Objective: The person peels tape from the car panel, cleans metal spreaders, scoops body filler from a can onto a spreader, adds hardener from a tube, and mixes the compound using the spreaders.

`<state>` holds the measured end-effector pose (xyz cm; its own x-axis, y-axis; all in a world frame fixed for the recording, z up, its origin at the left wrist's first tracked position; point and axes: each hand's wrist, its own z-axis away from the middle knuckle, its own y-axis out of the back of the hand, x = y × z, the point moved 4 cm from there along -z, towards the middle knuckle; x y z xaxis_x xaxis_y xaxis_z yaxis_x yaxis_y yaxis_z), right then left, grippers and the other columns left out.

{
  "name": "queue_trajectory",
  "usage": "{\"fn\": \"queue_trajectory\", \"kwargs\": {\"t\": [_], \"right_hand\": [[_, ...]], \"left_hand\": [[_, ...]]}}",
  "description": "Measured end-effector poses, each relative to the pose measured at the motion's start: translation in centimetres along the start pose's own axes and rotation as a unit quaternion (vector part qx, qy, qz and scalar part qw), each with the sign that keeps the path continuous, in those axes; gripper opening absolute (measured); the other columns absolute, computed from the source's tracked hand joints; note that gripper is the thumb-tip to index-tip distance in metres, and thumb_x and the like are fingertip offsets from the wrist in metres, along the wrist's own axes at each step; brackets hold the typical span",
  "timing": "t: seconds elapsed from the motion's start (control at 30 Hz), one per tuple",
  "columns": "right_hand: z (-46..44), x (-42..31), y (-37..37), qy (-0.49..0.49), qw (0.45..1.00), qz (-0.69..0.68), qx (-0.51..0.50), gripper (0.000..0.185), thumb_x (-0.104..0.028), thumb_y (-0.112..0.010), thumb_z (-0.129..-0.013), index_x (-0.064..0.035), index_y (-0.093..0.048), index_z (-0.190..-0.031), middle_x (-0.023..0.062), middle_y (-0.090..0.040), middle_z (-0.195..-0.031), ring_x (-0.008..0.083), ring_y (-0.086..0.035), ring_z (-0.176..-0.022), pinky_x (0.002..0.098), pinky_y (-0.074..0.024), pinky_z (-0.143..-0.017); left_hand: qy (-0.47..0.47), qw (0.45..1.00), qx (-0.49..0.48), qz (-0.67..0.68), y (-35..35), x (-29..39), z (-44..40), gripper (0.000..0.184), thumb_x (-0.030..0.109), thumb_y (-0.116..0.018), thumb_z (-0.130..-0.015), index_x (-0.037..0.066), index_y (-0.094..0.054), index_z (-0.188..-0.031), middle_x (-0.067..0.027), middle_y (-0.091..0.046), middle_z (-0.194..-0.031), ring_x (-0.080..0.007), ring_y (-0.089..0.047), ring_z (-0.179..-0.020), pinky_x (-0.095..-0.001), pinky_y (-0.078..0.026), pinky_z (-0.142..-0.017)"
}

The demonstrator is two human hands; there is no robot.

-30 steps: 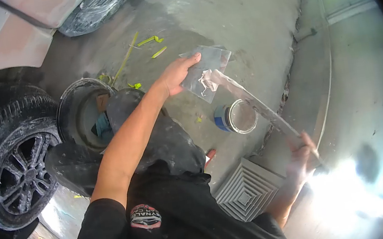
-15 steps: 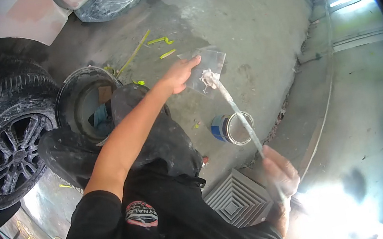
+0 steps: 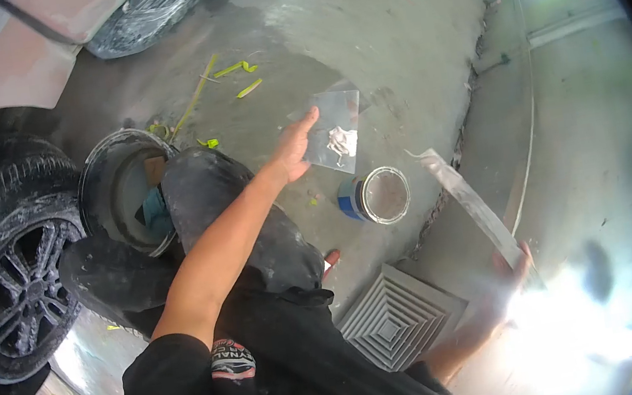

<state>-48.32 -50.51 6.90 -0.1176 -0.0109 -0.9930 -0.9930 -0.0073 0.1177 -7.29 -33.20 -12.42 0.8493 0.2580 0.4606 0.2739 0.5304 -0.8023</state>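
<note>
A clear flat sheet (image 3: 331, 118) is gripped at its left edge by my left hand (image 3: 294, 148), thumb on top. On the sheet lies a whitish lump of paste (image 3: 341, 142). My right hand (image 3: 513, 265), partly blurred, is closed round the lower end of a long, flat, pale-smeared stick (image 3: 465, 194). The stick's far tip is apart from the sheet, to its right. Below the sheet, on the floor, stands a blue-labelled can (image 3: 386, 195) with pale material at its top.
A large dark bucket (image 3: 118, 194) holding a blue cloth stands by my knee, near a dusty wheel (image 3: 26, 291). Yellow-green tape scraps (image 3: 249, 88) lie on the floor. A square vent grille (image 3: 392, 327) lies below the can. A vehicle panel (image 3: 3, 68) is upper left.
The stick, earlier touching the paste, has come off the sheet and moved right with my right hand. The sheet has turned slightly in my left hand.
</note>
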Motion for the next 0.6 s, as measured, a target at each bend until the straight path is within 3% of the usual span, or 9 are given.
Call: {"fn": "queue_trajectory", "kwargs": {"t": [0.03, 0.13, 0.17, 0.2, 0.27, 0.33, 0.4, 0.47, 0.6], "right_hand": [[-1.0, 1.6, -0.5, -0.013, 0.998, 0.056, -0.022, 0.042, -0.028, -0.058, -0.103, 0.0005, -0.057, -0.134, 0.0175, -0.054, -0.132, 0.0264, -0.060, -0.114, 0.0374, -0.0588, -0.087], [-2.3, 6.9, -5.1, 0.007, 0.966, 0.255, -0.051, 0.034, -0.031, -0.061, -0.101, -0.0029, -0.071, -0.119, 0.0107, -0.069, -0.100, 0.0227, -0.069, -0.097, 0.0364, -0.0575, -0.077], [-2.5, 9.4, -6.3, 0.039, 0.969, 0.235, -0.065, 0.035, -0.028, -0.064, -0.100, 0.0019, -0.072, -0.115, 0.0092, -0.071, -0.087, 0.0232, -0.071, -0.083, 0.0362, -0.0573, -0.077], [-4.1, 14.3, -6.5, -0.041, 0.975, 0.200, -0.089, 0.051, -0.031, -0.065, -0.099, 0.0054, -0.058, -0.135, 0.0166, -0.068, -0.105, 0.0206, -0.069, -0.094, 0.0335, -0.0571, -0.081], [-3.4, 20.6, -7.6, -0.046, 0.983, 0.148, -0.095, 0.061, -0.036, -0.066, -0.097, 0.0090, -0.052, -0.136, 0.0217, -0.062, -0.123, 0.0246, -0.062, -0.112, 0.0345, -0.0519, -0.089], [-1.4, 27.0, -7.7, 0.036, 0.947, 0.312, -0.070, 0.056, -0.040, -0.068, -0.095, 0.0078, -0.060, -0.124, 0.0203, -0.067, -0.112, 0.0248, -0.066, -0.103, 0.0353, -0.0518, -0.085], [0.1, 45.3, -4.5, -0.167, 0.895, 0.388, -0.145, 0.056, -0.045, -0.068, -0.092, 0.0058, -0.067, -0.114, 0.0179, -0.071, -0.096, 0.0254, -0.068, -0.093, 0.0414, -0.0515, -0.085], [7.4, 50.6, -4.8, -0.175, 0.829, 0.498, -0.184, 0.050, -0.046, -0.063, -0.095, 0.0020, -0.072, -0.106, 0.0172, -0.072, -0.089, 0.0275, -0.068, -0.084, 0.0467, -0.0514, -0.083], [16.3, 56.0, -5.9, -0.287, 0.851, 0.382, -0.219, 0.071, -0.060, -0.053, -0.093, 0.0064, -0.068, -0.115, 0.0186, -0.072, -0.104, 0.0280, -0.069, -0.094, 0.0438, -0.0537, -0.084]], "left_hand": [[0.007, 1.000, -0.006, 0.008, -0.1, 0.3, 0.3, 0.054, 0.046, -0.060, -0.099, 0.008, -0.053, -0.136, -0.0063, -0.064, -0.127, -0.0208, -0.063, -0.116, -0.0428, -0.051, -0.100], [-0.008, 1.000, 0.008, -0.010, -0.2, 1.7, 1.3, 0.048, 0.042, -0.061, -0.099, 0.008, -0.056, -0.133, -0.0065, -0.065, -0.124, -0.0210, -0.064, -0.113, -0.0421, -0.052, -0.099], [-0.011, 0.999, 0.033, -0.019, -0.3, 2.2, 1.8, 0.047, 0.041, -0.061, -0.099, 0.008, -0.057, -0.132, -0.0071, -0.066, -0.122, -0.0211, -0.065, -0.112, -0.0421, -0.052, -0.099], [-0.011, 0.998, 0.059, -0.027, -0.2, 2.8, 2.4, 0.046, 0.040, -0.061, -0.100, 0.007, -0.057, -0.130, -0.0077, -0.067, -0.121, -0.0212, -0.065, -0.111, -0.0421, -0.052, -0.098], [-0.025, 0.998, 0.045, -0.022, 0.5, 4.2, 3.5, 0.045, 0.039, -0.060, -0.100, 0.004, -0.057, -0.128, -0.0084, -0.067, -0.120, -0.0226, -0.066, -0.110, -0.0417, -0.052, -0.099], [-0.062, 0.997, 0.049, -0.010, 0.6, 6.3, 5.9, 0.049, 0.036, -0.058, -0.102, 0.000, -0.053, -0.134, -0.0121, -0.065, -0.125, -0.0248, -0.064, -0.113, -0.0411, -0.051, -0.101], [-0.080, 0.996, -0.024, 0.027, 1.0, 8.3, 8.3, 0.051, 0.032, -0.052, -0.105, -0.001, -0.046, -0.143, -0.0162, -0.061, -0.134, -0.0272, -0.061, -0.119, -0.0405, -0.050, -0.102], [-0.112, 0.993, 0.003, 0.035, 0.6, 9.1, 11.0, 0.053, 0.034, -0.052, -0.104, 0.000, -0.046, -0.144, -0.0181, -0.061, -0.134, -0.0285, -0.061, -0.121, -0.0425, -0.049, -0.104], [-0.150, 0.985, -0.032, 0.082, 2.8, 12.0, 16.9, 0.056, 0.037, -0.048, -0.105, 0.001, -0.044, -0.147, -0.0191, -0.059, -0.137, -0.0296, -0.059, -0.125, -0.0419, -0.047, -0.106]]}}
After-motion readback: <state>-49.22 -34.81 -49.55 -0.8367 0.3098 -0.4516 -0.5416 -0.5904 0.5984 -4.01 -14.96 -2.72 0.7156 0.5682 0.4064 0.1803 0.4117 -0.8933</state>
